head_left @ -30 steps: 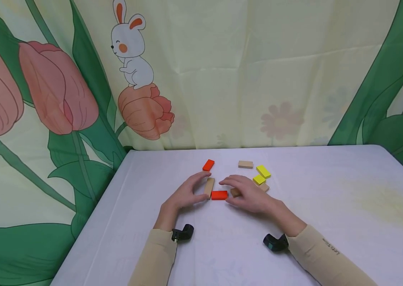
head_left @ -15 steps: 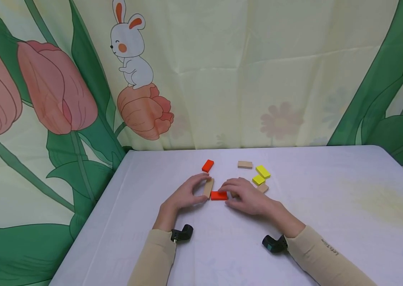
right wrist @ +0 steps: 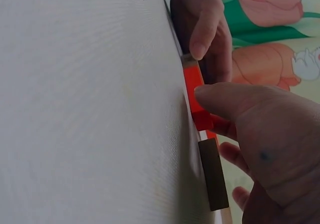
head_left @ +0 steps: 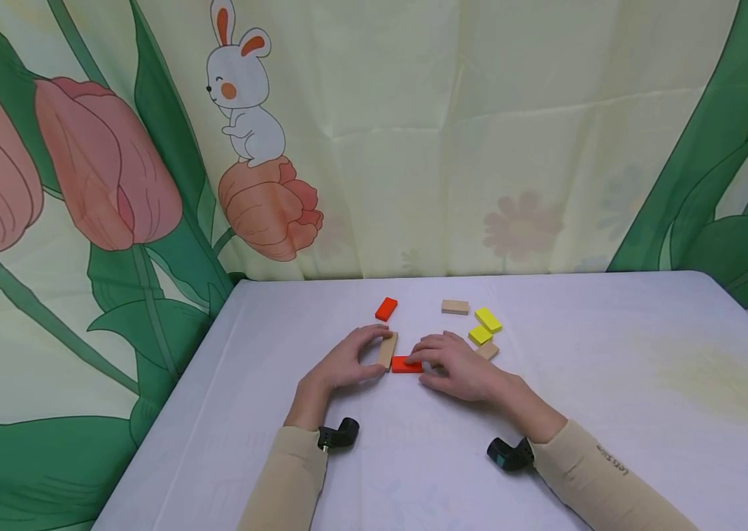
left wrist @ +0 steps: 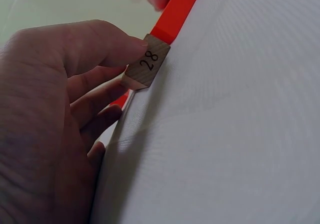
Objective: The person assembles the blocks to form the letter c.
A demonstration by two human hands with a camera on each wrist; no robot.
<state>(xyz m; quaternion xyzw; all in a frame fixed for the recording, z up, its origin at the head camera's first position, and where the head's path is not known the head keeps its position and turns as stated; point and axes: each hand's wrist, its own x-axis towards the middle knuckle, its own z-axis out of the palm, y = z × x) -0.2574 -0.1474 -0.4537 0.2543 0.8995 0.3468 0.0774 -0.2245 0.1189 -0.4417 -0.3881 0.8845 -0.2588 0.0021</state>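
My left hand [head_left: 346, 359] pinches a plain wooden block [head_left: 388, 349] between thumb and fingertips. The left wrist view shows "28" on the block's end [left wrist: 149, 62]. A red block [head_left: 404, 365] lies crosswise against the near end of that wooden block, flat on the table. Its right end is between the thumb and forefinger of my right hand [head_left: 459, 366]. In the right wrist view the thumb presses the near side of the red block [right wrist: 194, 92]. Another wooden block [right wrist: 213, 175] lies just under the right hand; the head view hides it.
Behind the hands a second red block [head_left: 386, 309] lies at left and a wooden block [head_left: 455, 307] further right. Two yellow blocks [head_left: 488, 319] and a wooden block [head_left: 487, 350] sit beyond the right hand. A patterned cloth [head_left: 414, 147] hangs at the table's back edge.
My right hand's forefinger has come down and left onto the red block's right end. The wooden block beneath that hand has gone out of sight in the head view. My left hand stays put.
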